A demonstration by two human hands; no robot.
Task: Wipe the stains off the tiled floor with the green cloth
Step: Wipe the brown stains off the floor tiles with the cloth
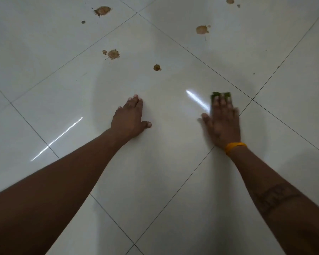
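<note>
My right hand (222,124) lies flat on the white tiled floor (164,172) and presses the green cloth (221,95), of which only a strip shows past the straight fingertips; the hand is blurred. A yellow band circles that wrist. My left hand (130,117) rests flat on the same tile, fingers straight, holding nothing. Brown stains lie farther out: a small round one (156,67), a splattered one (113,54), a larger one at the far left (102,11), one at the far right (202,30), and a small one near the top edge (229,0).
Glossy white tiles with thin dark grout lines (201,57) fill the whole view. Bright light streaks (197,99) reflect off the floor. A few tiny dark specks (254,73) dot the right-hand tile.
</note>
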